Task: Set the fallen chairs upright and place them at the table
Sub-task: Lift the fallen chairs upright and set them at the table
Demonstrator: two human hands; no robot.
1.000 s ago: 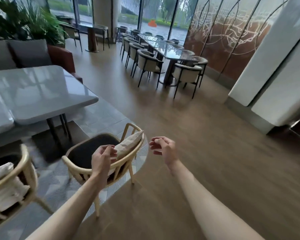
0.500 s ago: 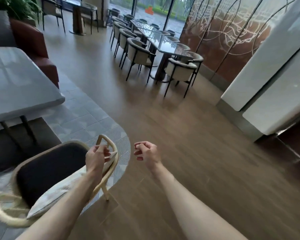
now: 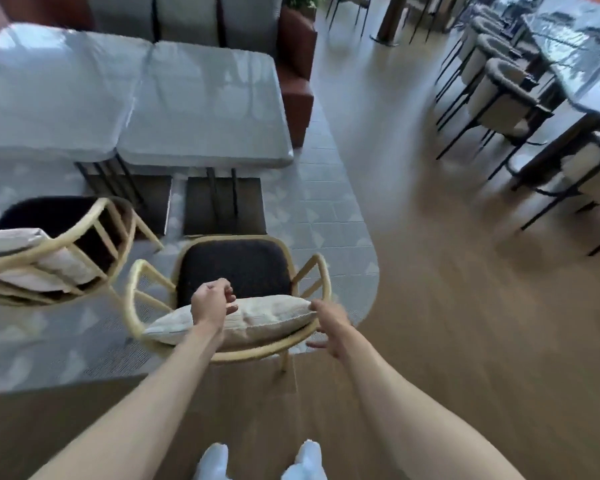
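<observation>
A wooden chair with a black seat [image 3: 236,268] stands upright in front of me, facing the grey table [image 3: 205,105]. A pale cushion [image 3: 257,320] lies against its curved backrest. My left hand [image 3: 211,303] hovers over the cushion with its fingers curled; nothing shows in its grasp. My right hand [image 3: 329,329] is at the right end of the backrest, fingers spread on either side of the rail. A second wooden chair [image 3: 59,251] with its own cushion stands to the left, near the table.
A second grey tabletop [image 3: 49,88] adjoins the first. A red-brown sofa [image 3: 297,74] stands behind them. A pale rug [image 3: 326,216] lies under the chairs. At right, a long dark table [image 3: 575,64] is lined with several black-legged chairs [image 3: 499,98]. Bare wood floor runs between.
The view has swung left, so I now stand behind the chair, facing the table. My right hand has uncurled and reached the backrest's right end; my left has moved over the cushion.
</observation>
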